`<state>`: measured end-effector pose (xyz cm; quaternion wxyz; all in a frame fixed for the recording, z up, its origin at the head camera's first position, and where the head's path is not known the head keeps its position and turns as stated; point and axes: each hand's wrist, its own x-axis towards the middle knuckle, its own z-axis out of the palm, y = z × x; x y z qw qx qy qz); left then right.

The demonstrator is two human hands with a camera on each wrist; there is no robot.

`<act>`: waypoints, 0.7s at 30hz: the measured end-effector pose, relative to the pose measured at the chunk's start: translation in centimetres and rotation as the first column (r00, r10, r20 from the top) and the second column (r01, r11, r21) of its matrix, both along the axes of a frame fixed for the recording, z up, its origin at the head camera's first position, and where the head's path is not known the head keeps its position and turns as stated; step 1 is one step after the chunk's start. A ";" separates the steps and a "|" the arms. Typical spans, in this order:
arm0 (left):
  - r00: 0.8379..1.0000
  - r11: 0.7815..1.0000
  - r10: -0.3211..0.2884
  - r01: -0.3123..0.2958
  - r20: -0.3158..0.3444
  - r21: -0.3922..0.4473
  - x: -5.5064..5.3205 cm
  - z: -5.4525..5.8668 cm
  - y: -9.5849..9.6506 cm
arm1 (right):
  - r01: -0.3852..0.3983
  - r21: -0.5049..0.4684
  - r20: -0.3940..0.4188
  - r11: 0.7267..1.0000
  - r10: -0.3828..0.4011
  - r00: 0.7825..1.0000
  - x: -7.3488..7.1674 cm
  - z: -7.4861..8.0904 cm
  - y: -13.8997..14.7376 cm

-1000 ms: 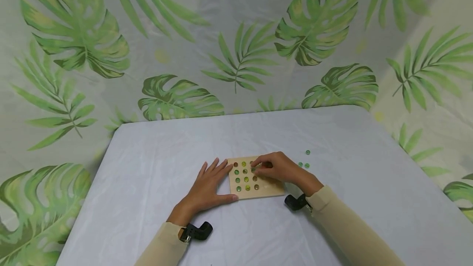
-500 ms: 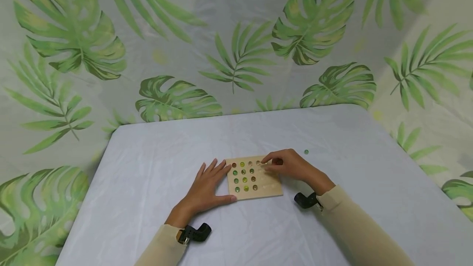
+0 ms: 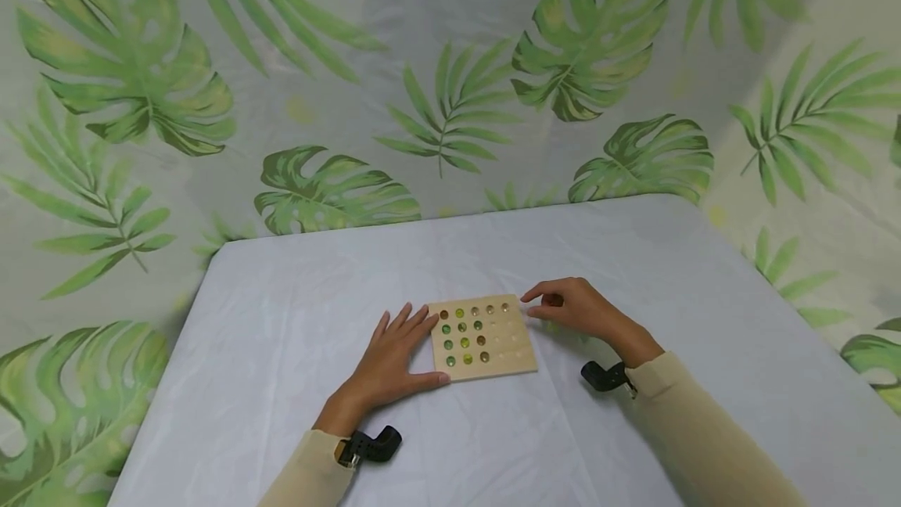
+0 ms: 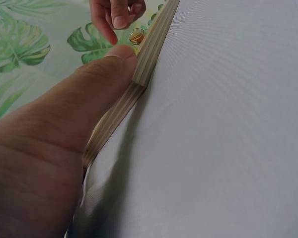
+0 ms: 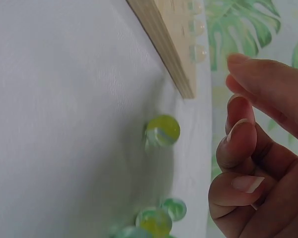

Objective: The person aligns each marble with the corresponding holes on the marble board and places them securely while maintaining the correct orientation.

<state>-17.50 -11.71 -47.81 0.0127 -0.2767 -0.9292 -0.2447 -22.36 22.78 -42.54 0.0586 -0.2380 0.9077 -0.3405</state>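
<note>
A wooden board [image 3: 512, 367] with rows of round hollows lies on the table, glass marbles [image 3: 465, 343] in many of them. The top row holds clear, yellow and brown marbles; the lower right hollows are bare. My left hand [image 3: 391, 358] rests with spread fingers along the board's left edge, thumb at the near corner. Just off the board's far right corner hovers my right hand [image 3: 584, 309], thumb and forefinger close together, other fingers loosely curled, no marble visible between them. Below it, a yellow-green marble [image 5: 163, 130] lies on the cloth near the board.
More loose marbles, among them a green one [image 5: 173, 209], sit on the cloth under my right hand; the head view mostly hides them. A white cloth [image 3: 317, 280] covers the table, and a leaf-print curtain [image 3: 450, 100] hangs behind it.
My right hand has moved right, from over the top row to beyond the board's edge. Clear marbles now show at the row's right end, where the hand was. The left hand keeps its place.
</note>
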 end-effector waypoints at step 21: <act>1.000 0.999 0.018 -0.017 0.023 -0.027 -0.1 -0.1 0.0 | 0.076 0.008 0.015 0.997 -0.076 0.997 0.6 -0.2 3.3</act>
